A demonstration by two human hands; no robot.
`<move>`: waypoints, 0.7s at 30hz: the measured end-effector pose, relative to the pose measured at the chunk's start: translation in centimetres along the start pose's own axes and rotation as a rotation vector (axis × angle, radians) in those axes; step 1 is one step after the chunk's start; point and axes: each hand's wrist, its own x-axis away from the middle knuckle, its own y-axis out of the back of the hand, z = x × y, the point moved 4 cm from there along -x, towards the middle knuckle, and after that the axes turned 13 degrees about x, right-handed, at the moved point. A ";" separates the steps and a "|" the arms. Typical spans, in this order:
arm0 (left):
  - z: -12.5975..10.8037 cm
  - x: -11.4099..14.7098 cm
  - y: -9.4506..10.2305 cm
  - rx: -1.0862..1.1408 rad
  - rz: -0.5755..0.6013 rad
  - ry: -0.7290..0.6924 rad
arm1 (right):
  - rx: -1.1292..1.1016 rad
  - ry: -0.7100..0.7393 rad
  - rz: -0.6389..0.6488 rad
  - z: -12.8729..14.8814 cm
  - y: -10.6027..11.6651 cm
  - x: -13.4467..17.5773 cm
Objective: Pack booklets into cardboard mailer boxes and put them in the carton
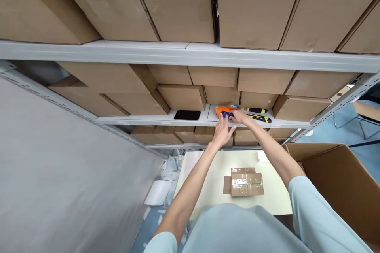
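At the middle shelf, my right hand (pixel 239 116) is closed on an orange and dark-blue tool (pixel 223 110), which looks like a tape dispenser; the fingers partly cover it. My left hand (pixel 221 132) is open, fingers stretched out, with its fingertips at the tool's front side by the shelf edge. Whether they press on it I cannot tell. Just right of my right hand lie yellow-and-black utility knives (pixel 261 118). To the left, a black phone (pixel 187 115) lies flat on the same shelf.
Brown cartons (pixel 181 97) line the metal shelves (pixel 142 120). Below stands a pale table (pixel 208 182) with a taped, flattened cardboard piece (pixel 247 184) on it. A large open carton (pixel 335 185) is at the right. A grey wall surface (pixel 59 166) borders the left.
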 end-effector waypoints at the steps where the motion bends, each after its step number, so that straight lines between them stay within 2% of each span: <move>1: 0.4 -0.3 -0.2 0.004 0.009 0.026 | 0.003 0.002 0.018 0.0 -0.3 -0.4; 5: 1.3 -0.9 -1.3 0.049 0.024 0.068 | 0.004 0.004 0.057 0.0 -1.7 -1.0; 10: 0.9 -0.7 -3.1 0.061 -0.010 0.082 | -0.013 -0.032 -0.004 0.3 -2.2 -1.0; 12: 0.7 0.5 -3.8 0.080 -0.034 0.104 | -0.043 -0.034 -0.069 -0.2 -2.5 -0.3; 14: 1.2 2.9 -4.7 0.117 -0.045 0.128 | -0.107 -0.033 -0.198 -1.1 -3.4 1.5; 16: 2.3 6.6 -5.9 0.163 -0.034 0.153 | -0.188 -0.057 -0.350 -2.5 -5.8 4.5; 17: 3.1 8.9 -6.6 0.188 -0.025 0.179 | -0.229 -0.098 -0.390 -3.3 -7.8 6.5; 19: 4.9 13.9 -8.4 0.232 -0.008 0.293 | -0.325 -0.197 -0.385 -4.5 -13.0 11.3; 21: 6.3 18.9 -10.6 0.265 0.024 0.457 | -0.453 -0.289 -0.326 -4.5 -19.0 16.8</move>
